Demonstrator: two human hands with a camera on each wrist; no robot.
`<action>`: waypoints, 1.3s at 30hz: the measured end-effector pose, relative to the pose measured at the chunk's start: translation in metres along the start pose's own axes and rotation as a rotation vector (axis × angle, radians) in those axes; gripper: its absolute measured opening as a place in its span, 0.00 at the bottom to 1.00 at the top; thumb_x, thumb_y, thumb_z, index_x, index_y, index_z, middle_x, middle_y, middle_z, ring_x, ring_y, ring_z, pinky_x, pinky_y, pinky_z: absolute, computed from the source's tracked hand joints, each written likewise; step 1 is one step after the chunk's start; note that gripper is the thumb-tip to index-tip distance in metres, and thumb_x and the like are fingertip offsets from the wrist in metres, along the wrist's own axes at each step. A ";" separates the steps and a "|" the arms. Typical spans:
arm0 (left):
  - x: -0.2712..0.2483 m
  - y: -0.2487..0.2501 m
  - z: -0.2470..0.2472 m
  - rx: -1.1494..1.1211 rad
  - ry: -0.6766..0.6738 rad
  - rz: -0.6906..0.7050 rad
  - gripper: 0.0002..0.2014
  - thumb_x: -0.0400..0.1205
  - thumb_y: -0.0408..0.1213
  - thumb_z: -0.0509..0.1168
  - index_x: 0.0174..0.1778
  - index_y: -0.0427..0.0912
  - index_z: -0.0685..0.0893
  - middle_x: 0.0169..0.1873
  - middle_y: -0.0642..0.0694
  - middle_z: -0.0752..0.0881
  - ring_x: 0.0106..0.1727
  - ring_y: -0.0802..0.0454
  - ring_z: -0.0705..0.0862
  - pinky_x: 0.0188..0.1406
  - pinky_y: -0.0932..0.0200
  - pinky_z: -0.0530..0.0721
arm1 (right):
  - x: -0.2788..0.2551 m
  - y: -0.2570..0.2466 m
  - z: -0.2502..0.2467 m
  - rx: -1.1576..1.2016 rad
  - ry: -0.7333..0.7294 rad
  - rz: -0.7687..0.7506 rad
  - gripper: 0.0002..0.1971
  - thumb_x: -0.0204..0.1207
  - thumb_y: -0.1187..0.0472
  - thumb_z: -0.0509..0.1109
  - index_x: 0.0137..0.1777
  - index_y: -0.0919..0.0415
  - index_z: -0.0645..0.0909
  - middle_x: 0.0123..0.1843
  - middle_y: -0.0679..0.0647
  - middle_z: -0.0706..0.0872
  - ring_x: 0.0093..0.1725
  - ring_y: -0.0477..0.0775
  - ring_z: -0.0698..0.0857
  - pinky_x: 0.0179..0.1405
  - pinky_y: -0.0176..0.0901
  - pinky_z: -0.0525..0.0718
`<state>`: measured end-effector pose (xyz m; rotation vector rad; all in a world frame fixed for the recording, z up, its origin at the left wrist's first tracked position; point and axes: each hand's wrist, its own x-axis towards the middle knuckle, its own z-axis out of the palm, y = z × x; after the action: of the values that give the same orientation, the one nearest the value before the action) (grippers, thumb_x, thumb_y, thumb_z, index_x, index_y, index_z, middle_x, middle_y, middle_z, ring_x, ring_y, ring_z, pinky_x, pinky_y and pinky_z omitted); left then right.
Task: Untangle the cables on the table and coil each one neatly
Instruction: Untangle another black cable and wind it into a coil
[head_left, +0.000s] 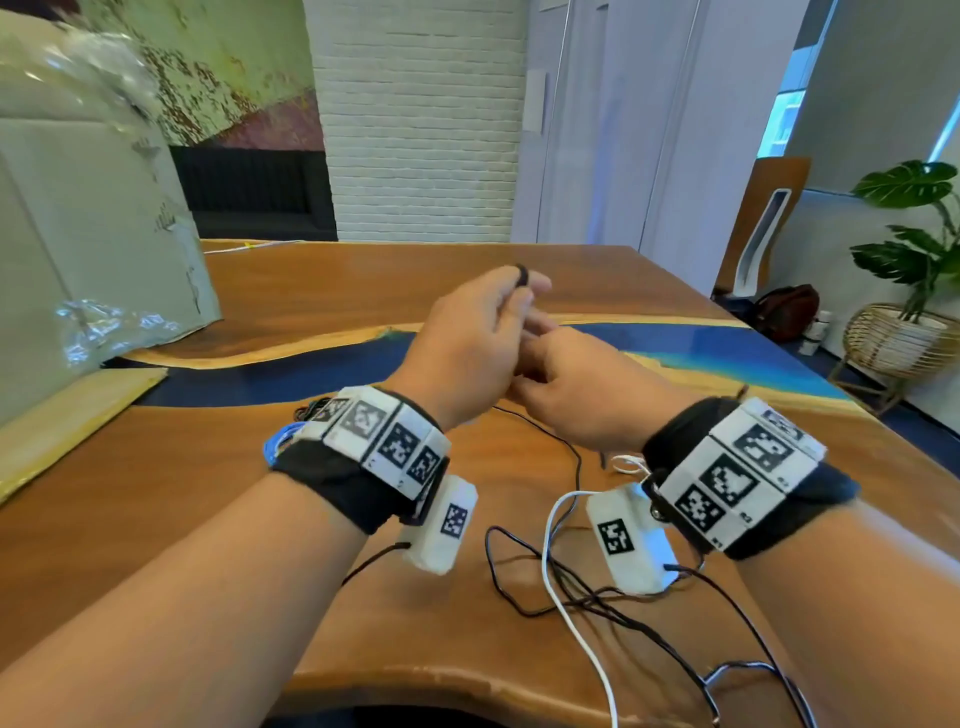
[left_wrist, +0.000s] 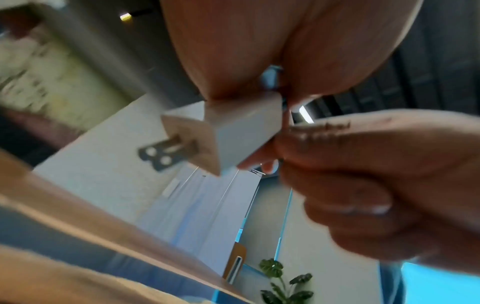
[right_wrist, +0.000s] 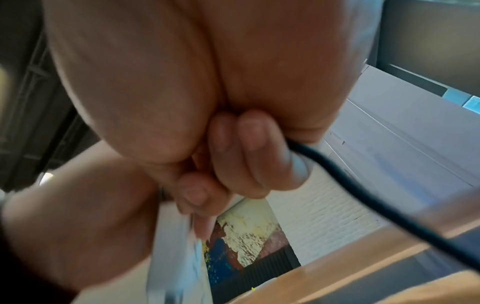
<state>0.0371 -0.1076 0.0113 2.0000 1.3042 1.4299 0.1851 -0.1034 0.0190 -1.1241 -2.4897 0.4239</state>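
Both hands are raised close together above the wooden table (head_left: 182, 509). My left hand (head_left: 467, 343) pinches a white charger plug (left_wrist: 244, 131), whose two metal prongs (left_wrist: 166, 152) point away from the palm. A small black piece (head_left: 522, 273) shows at that hand's fingertips. The curled fingers (right_wrist: 233, 154) of my right hand (head_left: 576, 389) hold a black cable (right_wrist: 363, 197). This cable hangs down (head_left: 550, 434) to the table. There a thin black cable (head_left: 504, 577) and a white cable (head_left: 550, 587) lie crossed in a loose tangle near the front edge.
A large cardboard box (head_left: 93, 234) wrapped in clear plastic stands at the left. A flat cardboard piece (head_left: 67, 421) lies in front of it. Beyond the table's right edge stand a potted plant (head_left: 914, 234) and a wicker basket (head_left: 893, 338).
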 end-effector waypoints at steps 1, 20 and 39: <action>-0.002 -0.003 0.000 0.150 -0.044 0.036 0.13 0.92 0.38 0.55 0.62 0.47 0.86 0.41 0.55 0.90 0.42 0.58 0.89 0.45 0.58 0.87 | -0.001 0.000 -0.005 -0.003 -0.008 0.000 0.13 0.85 0.57 0.68 0.37 0.53 0.86 0.34 0.43 0.85 0.29 0.43 0.77 0.33 0.43 0.72; -0.003 0.017 -0.014 -0.857 -0.018 -0.170 0.18 0.95 0.35 0.47 0.70 0.31 0.79 0.27 0.48 0.69 0.22 0.51 0.73 0.38 0.55 0.87 | 0.002 0.030 -0.002 0.176 0.124 0.132 0.12 0.89 0.52 0.64 0.51 0.45 0.91 0.20 0.34 0.79 0.21 0.39 0.73 0.31 0.39 0.72; -0.006 -0.001 -0.012 -0.156 -0.398 -0.241 0.24 0.94 0.43 0.51 0.50 0.34 0.88 0.20 0.48 0.65 0.17 0.50 0.66 0.36 0.48 0.82 | -0.011 0.024 -0.055 0.203 0.205 0.042 0.07 0.78 0.51 0.78 0.42 0.52 0.93 0.37 0.52 0.92 0.38 0.51 0.86 0.46 0.52 0.87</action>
<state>0.0256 -0.1151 0.0125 1.8312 1.1691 0.9333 0.2326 -0.0903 0.0553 -1.0811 -2.1960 0.5316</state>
